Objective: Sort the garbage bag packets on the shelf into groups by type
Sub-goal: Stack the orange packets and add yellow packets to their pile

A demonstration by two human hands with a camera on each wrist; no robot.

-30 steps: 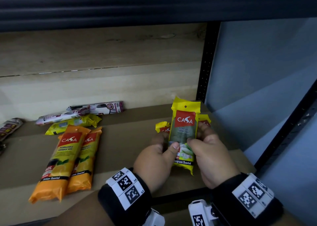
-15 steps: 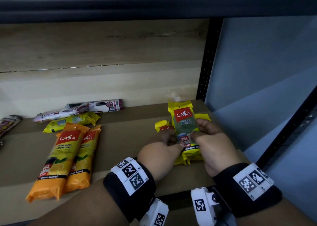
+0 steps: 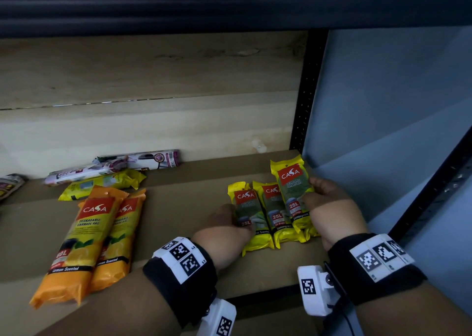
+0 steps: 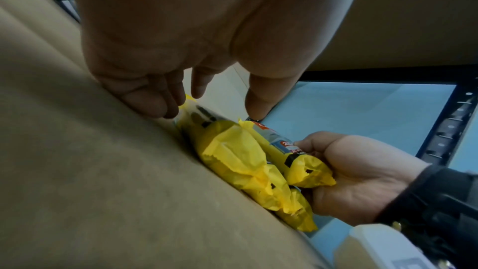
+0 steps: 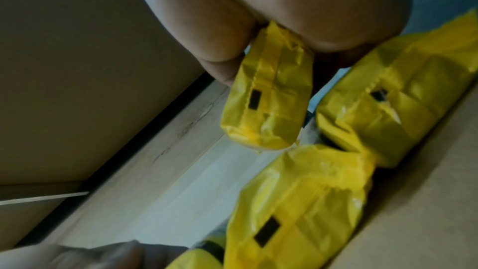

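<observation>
Three yellow CASA 25L packets lie side by side at the right end of the shelf [image 3: 178, 221]. My right hand [image 3: 310, 195] pinches the rightmost yellow packet [image 3: 291, 182] between thumb and fingers; the right wrist view shows this packet [image 5: 269, 99] slightly raised over the other two. The middle packet [image 3: 274, 208] and left packet [image 3: 249, 208] lie flat. My left hand [image 3: 229, 221] rests its straight fingers [image 4: 155, 99] against the left packet's edge. Two orange CASA 60L packets [image 3: 86, 233] lie together at the left.
At the back left lie a yellow packet [image 3: 102, 182], white-and-purple packets [image 3: 115, 164] and a dark packet [image 3: 10, 185] at the frame's edge. A black upright post [image 3: 306, 93] and a blue wall bound the shelf on the right. A wooden back panel stands behind.
The packet that both hands held up has come down to the right of the other two yellow packets. My left hand let go of it and moved to the leftmost yellow packet.
</observation>
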